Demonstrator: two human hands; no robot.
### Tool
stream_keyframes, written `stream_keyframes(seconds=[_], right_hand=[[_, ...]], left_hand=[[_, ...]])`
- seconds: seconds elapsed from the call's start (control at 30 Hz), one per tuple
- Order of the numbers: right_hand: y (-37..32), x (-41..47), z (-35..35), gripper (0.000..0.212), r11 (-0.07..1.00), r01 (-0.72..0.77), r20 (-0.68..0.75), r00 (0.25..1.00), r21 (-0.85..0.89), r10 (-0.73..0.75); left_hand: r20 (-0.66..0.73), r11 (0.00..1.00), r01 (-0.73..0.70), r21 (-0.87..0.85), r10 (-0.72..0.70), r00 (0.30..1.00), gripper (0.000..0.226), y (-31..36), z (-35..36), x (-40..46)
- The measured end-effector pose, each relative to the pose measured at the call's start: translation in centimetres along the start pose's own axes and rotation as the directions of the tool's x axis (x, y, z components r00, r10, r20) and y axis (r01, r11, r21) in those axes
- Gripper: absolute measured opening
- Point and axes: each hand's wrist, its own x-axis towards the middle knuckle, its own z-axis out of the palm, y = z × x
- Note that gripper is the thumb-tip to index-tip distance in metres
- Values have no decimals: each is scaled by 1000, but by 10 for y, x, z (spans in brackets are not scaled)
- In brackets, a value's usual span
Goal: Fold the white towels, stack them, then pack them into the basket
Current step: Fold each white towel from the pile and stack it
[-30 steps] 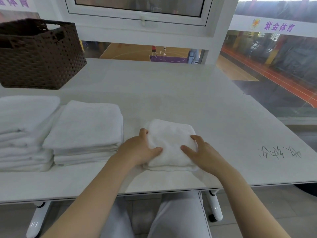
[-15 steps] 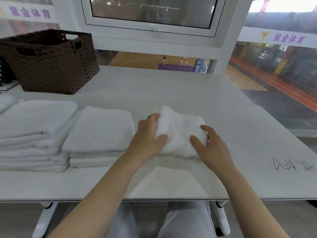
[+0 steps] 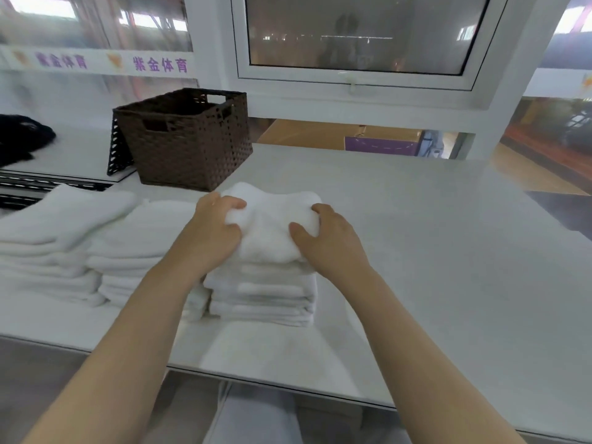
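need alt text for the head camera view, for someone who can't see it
Two bare hands, left hand and right hand, grip a folded white towel over a stack of folded towels on a white table. More towel stacks lie to the left; a brown woven basket stands behind.

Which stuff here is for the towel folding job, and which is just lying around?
For the job:
folded towel, held by left hand and right hand
towel stacks
brown basket

Lying about:
black cloth
black rack
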Motion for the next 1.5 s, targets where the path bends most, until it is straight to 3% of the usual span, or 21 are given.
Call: stream_keyframes(seconds=[0.2,0.33,0.43,0.5,0.6,0.7,0.9,1.03,1.23,1.4,1.5], right_hand=[[10,-4,26,68,976,-26,200,977,-214,70],[10,0,17,71,959,57,210,978,-279,3],[6,5,16,66,931,217,246,958,-294,-146],[8,8,21,64,912,254,303,940,-322,-155],[16,9,29,67,936,173,363,930,-306,-53],[20,12,33,72,963,105,378,926,-248,-3],[29,17,29,74,976,127,418,907,-177,-42],[18,55,9,61,975,153,358,929,-158,-88],[-12,142,19,56,927,286,297,932,-244,-209],[-37,220,49,51,897,360,357,897,-255,-259],[-61,269,73,52,908,364,423,870,-205,-253]], left_hand=[[172,962,26,271,-75,982,53,-13,2,-8],[186,899,-146,413,73,980,44,2,8,-3],[209,894,-226,387,153,966,38,11,17,7],[218,875,-238,421,157,963,31,8,25,11],[262,864,-177,471,55,964,55,-9,36,8],[240,891,-144,430,41,970,61,-24,41,3],[269,902,-113,417,-4,963,65,-23,42,4],[345,900,-132,415,-22,938,65,-3,23,26],[249,818,-227,528,106,963,62,-2,-11,117],[89,803,-172,571,147,985,57,-43,-45,200],[12,814,-77,576,86,996,64,-75,-70,243]])
